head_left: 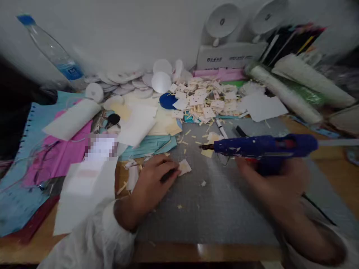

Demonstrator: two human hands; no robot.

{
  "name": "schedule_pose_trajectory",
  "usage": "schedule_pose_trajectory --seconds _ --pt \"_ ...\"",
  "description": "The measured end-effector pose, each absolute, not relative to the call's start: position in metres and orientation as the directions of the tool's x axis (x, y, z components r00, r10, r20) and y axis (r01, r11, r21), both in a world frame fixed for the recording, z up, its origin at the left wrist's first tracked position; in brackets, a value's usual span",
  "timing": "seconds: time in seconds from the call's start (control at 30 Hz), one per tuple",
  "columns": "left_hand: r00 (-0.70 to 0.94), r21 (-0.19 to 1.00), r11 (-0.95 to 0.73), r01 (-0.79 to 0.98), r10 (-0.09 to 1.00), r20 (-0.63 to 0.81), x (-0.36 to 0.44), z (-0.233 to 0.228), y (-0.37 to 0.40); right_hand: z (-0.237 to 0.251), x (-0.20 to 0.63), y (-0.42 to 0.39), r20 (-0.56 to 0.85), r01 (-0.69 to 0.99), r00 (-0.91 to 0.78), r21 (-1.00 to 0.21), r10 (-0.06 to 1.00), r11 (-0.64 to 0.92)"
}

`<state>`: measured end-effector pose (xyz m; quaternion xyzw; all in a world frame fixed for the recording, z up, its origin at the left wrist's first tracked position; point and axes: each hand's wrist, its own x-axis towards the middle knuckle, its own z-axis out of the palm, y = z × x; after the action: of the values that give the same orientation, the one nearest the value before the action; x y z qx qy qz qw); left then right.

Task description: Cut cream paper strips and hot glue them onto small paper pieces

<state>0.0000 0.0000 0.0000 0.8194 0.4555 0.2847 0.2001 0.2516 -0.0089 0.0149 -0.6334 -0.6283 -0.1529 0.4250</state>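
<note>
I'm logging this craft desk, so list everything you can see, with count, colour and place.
glue gun: one, blue, in right hand above mat
paper piece: one, cream, at left fingertips
cutting mat: one, grey, desk centre
small cards: a heap, cream, behind mat
water bottle: one, clear, blue cap, far left
white discs: many, by the wall
paper rolls: several, white and green, right
pink paper: one sheet, left
left hand: pressing paper piece
right hand: gripping glue gun

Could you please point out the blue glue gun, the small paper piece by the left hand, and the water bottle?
blue glue gun (263, 146): head view, on its barrel.
small paper piece (184, 167): head view, its middle.
water bottle (56, 56): head view, its clear body.
</note>
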Motion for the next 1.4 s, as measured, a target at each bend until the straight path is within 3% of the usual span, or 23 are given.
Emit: schedule_pose_trajectory --seconds 0.3,0.53,0.73,0.87,1.0,1.13,1.23,1.4 --pt "0.464 0.567 -0.501 0.653 0.857 0.223 0.003 0.0 0.001 0.014 0.25 -0.01 0.702 0.903 0.212 -0.406 0.68 0.137" --pt "0.351 0.617 -0.455 0.642 0.89 0.291 0.0 0.0 -0.009 0.007 0.252 -0.012 0.653 0.875 0.319 -0.481 0.687 0.051" --pt "0.506 0.413 -0.581 0.701 0.814 0.287 0.003 0.008 -0.009 0.015 0.249 -0.011 0.573 0.822 0.398 -0.569 0.716 -0.002" --pt "0.512 0.357 -0.568 0.741 0.823 0.248 0.007 0.012 -0.009 0.018 0.247 -0.009 0.523 0.781 0.443 -0.623 0.728 -0.027" --pt "0.463 0.431 -0.509 0.745 0.86 0.214 0.008 0.013 -0.01 0.017 0.248 -0.009 0.497 0.738 0.473 -0.675 0.728 -0.019" --pt "0.39 0.573 -0.487 0.659 0.873 0.293 0.008 0.015 -0.014 0.017 0.25 -0.01 0.466 0.676 0.511 -0.737 0.722 -0.003" --pt "0.509 0.538 -0.585 0.607 0.806 0.301 0.016 0.015 -0.018 0.017 0.251 -0.01 0.45 0.642 0.512 -0.767 0.732 0.023" --pt "0.725 0.365 -0.711 0.601 0.677 0.126 0.038 0.01 -0.02 0.017 0.252 -0.009 0.418 0.599 0.533 -0.801 0.736 0.021"
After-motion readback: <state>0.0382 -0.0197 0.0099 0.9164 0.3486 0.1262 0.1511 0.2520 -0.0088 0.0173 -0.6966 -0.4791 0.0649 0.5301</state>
